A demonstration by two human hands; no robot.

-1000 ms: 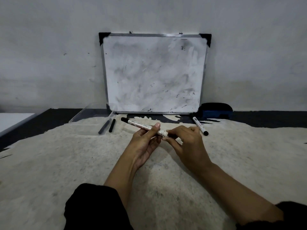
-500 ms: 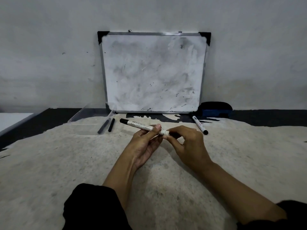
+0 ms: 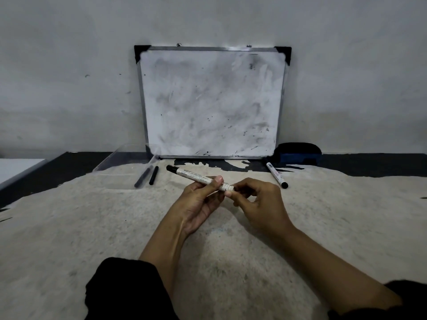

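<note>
A white marker [image 3: 191, 177] with a black far end lies slanted in my left hand [image 3: 199, 204], whose thumb and fingers curl round its barrel. My right hand [image 3: 256, 204] pinches the marker's near end at the neck; whatever sits on that end is hidden inside my fingers. Both hands hover just above the pale, speckled floor covering [image 3: 115, 227]. A smudged whiteboard [image 3: 211, 102] leans against the wall behind them.
A second white marker [image 3: 276, 174] lies right of the board's foot. Two black pens [image 3: 147, 175] lie by a clear plastic tray [image 3: 120, 159] at the left. A dark blue eraser [image 3: 298, 152] sits at the board's right corner.
Both hands with the marker have shifted slightly away from me. My right fingers have slid a little along the marker's near end.
</note>
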